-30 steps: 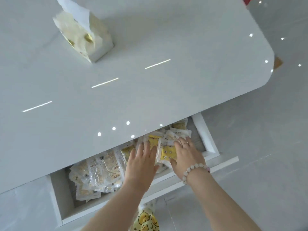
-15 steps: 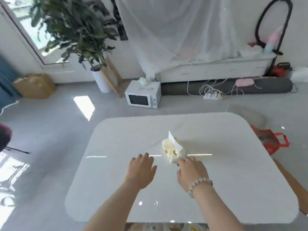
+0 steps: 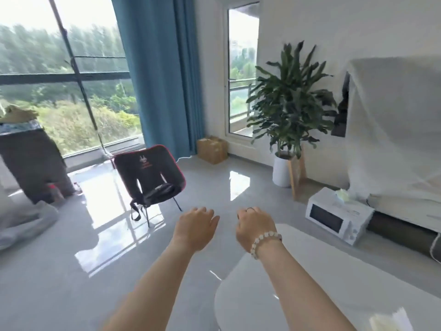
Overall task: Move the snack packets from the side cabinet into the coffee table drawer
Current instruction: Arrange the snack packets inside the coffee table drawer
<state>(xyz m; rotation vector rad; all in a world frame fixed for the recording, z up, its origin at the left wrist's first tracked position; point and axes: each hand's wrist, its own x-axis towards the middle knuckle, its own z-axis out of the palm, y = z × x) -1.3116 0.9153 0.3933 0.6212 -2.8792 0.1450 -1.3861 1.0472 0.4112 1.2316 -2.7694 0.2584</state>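
Left hand (image 3: 195,229) and right hand (image 3: 256,226) hover empty over floor (image 3: 119,271) beside table (image 3: 310,283) edge.

Glossy pale grey tiled floor (image 3: 71,271) mirroring daylight, tall dark-framed window (image 3: 59,75) onto green trees, teal-blue curtain (image 3: 162,75) beside it, black folding chair with red trim (image 3: 149,173), brown cardboard box (image 3: 212,149), leafy potted plant (image 3: 290,103) by the white wall (image 3: 334,27), white microwave (image 3: 336,216) on the floor, white glossy tabletop (image 3: 334,295)

Bare forearms, pale beaded bracelet (image 3: 264,240) on right wrist, thin ring (image 3: 250,208) on right finger
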